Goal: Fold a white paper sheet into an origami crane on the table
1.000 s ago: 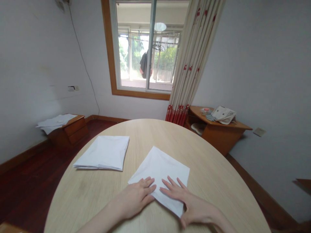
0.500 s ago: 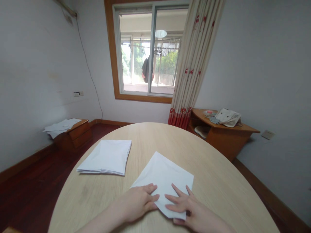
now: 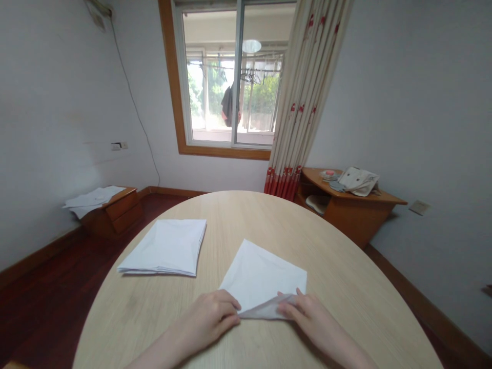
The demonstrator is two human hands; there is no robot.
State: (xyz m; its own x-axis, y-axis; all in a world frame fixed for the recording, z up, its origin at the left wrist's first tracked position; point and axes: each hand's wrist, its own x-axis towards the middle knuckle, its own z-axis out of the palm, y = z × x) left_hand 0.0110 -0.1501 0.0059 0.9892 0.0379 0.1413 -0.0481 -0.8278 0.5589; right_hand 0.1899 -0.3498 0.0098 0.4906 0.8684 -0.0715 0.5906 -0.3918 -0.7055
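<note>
A sheet of white paper (image 3: 265, 271) lies on the round wooden table (image 3: 253, 215), its near edge folded up into a greyish flap. My left hand (image 3: 217, 315) rests at the paper's near left corner, fingers closed together on the edge, thumb at the fold's end. On the right, my right hand (image 3: 307, 312) pinches the raised flap between thumb and fingers. Left of the paper and apart from both hands sits a stack of folded white paper (image 3: 165, 246).
A low wooden cabinet (image 3: 121, 210) with papers on top stands at the left wall. To the right, a wooden corner desk (image 3: 353, 215) carries a cloth bag (image 3: 359, 181). A curtain (image 3: 300, 113) hangs beside the window (image 3: 234, 77).
The paper's near edge, flat a second ago, is now lifted and folded over away from me. My right hand has gone from lying spread on the paper to pinching that flap.
</note>
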